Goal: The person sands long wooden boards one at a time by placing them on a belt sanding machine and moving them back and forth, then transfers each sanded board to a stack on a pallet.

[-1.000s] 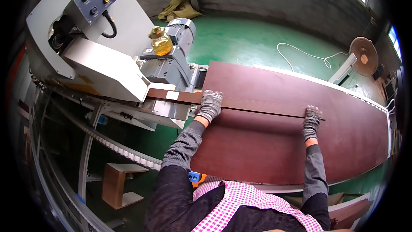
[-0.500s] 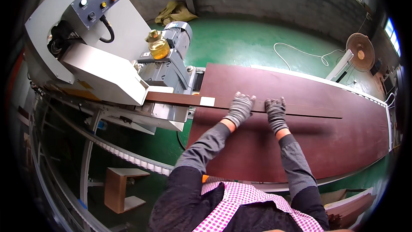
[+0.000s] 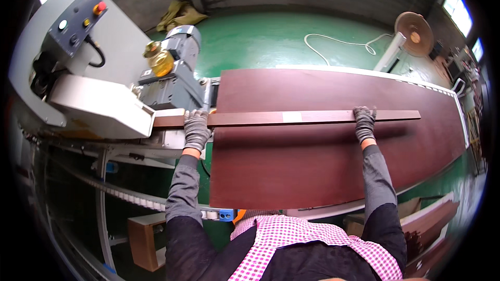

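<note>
A long, narrow reddish-brown wooden strip (image 3: 245, 119) with a white label (image 3: 292, 117) on its side lies across a dark red board (image 3: 281, 166). Its left end is hidden inside the pale guard (image 3: 99, 106) of a machine. My left hand (image 3: 196, 129), in a grey striped glove, grips the strip just outside the guard. Toward the far right end, my gloved right hand (image 3: 365, 124) has its fingers curled over the strip. Both arms reach forward, wide apart.
A grey motor (image 3: 182, 47) with a jar of yellow liquid (image 3: 160, 61) stands behind the guard. Buttons sit on a control panel (image 3: 78, 23) at upper left. A roller rail (image 3: 125, 195) runs at lower left. Beyond the board are a fan (image 3: 414, 34) and a white cable (image 3: 338, 41).
The strip has slid rightward, farther out of the guard. My hands, close together before, are now far apart: the left near the machine, the right near the strip's end. The view has shifted.
</note>
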`<control>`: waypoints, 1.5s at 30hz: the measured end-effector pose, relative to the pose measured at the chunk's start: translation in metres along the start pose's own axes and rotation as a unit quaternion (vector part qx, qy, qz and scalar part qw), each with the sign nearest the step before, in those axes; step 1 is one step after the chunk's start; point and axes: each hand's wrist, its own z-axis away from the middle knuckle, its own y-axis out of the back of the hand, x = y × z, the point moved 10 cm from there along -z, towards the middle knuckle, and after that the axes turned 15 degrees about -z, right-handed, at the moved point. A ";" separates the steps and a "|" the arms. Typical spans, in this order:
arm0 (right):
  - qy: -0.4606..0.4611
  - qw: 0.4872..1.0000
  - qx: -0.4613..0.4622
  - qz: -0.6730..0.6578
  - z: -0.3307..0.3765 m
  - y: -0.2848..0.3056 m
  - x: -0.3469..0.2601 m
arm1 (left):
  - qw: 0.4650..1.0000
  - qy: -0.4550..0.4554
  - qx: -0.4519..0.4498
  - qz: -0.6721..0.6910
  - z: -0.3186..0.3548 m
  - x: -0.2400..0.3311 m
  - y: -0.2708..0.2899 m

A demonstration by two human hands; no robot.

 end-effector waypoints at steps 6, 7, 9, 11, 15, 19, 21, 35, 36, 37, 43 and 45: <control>-0.160 0.979 0.124 0.002 0.087 0.015 0.161 | 0.984 -0.176 0.010 -0.003 -0.009 0.144 0.049; -0.186 0.976 0.114 -0.021 0.098 0.027 0.146 | 0.982 -0.189 0.006 0.010 -0.005 0.161 0.057; -0.207 0.939 0.226 -0.157 0.141 0.044 0.145 | 0.975 -0.221 0.012 0.034 -0.001 0.209 0.085; -0.210 0.870 0.314 -0.316 0.187 0.040 0.138 | 0.964 -0.245 0.017 0.105 -0.006 0.253 0.102; -0.278 0.473 0.166 -0.820 0.245 -0.064 0.089 | 0.933 -0.300 -0.110 0.163 -0.020 0.374 0.150; -0.215 0.185 0.054 -0.957 0.246 -0.024 -0.007 | 0.680 -0.462 -0.442 0.359 0.031 0.486 0.190; -0.182 0.194 0.077 -0.961 0.232 0.001 -0.017 | 0.657 -0.533 -0.375 0.380 0.039 0.520 0.207; -0.014 -0.091 0.067 -0.994 0.211 -0.018 0.058 | 0.466 -0.285 -0.631 0.550 0.143 0.234 0.109; -0.032 -0.076 0.100 -0.992 0.210 -0.007 0.069 | 0.445 -0.224 -0.629 0.597 0.141 0.231 0.114; -0.066 0.068 0.156 -0.983 0.218 0.001 0.086 | 0.421 -0.182 -0.630 0.627 0.146 0.234 0.124; -0.258 0.127 0.221 -0.932 0.249 0.011 0.097 | 0.347 -0.296 -0.601 0.657 0.166 0.284 0.165; -0.288 0.336 0.240 -0.864 0.288 0.005 0.120 | 0.381 -0.375 -0.580 0.615 0.200 0.330 0.194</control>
